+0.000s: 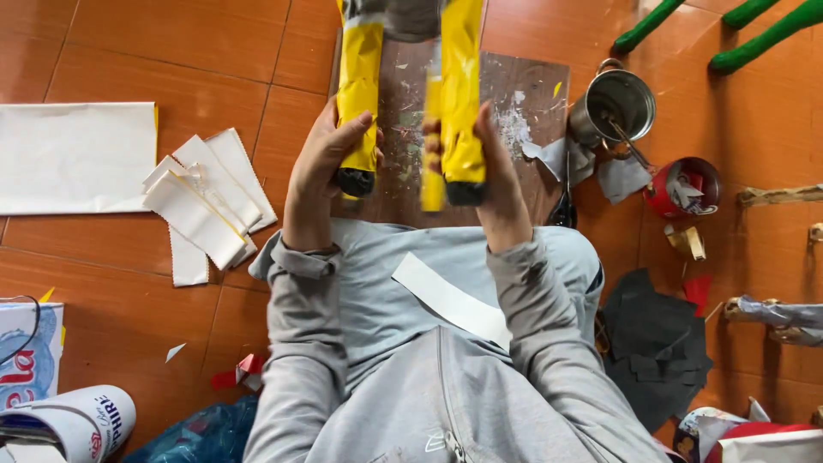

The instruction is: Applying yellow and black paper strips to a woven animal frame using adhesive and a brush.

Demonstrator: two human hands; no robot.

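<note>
I hold a paper-craft figure up in front of me by its two yellow-wrapped legs. My left hand [321, 167] grips the left yellow leg [358, 94] near its black foot. Around the right yellow leg [461, 94], just above its black end, my right hand [493, 176] is closed. A loose yellow paper strip [433, 146] hangs down beside the right leg. The figure's upper part is cut off by the top edge. A white paper strip [450, 300] lies on my grey-clad lap.
A paint-stained wooden board [523, 103] lies on the orange tiled floor. White paper sheets [73, 154] and folded pieces [206, 201] lie to the left. A metal tin [613, 103], a red cup [686, 184], scissors [563, 206] and dark grey scraps [656, 343] sit on the right.
</note>
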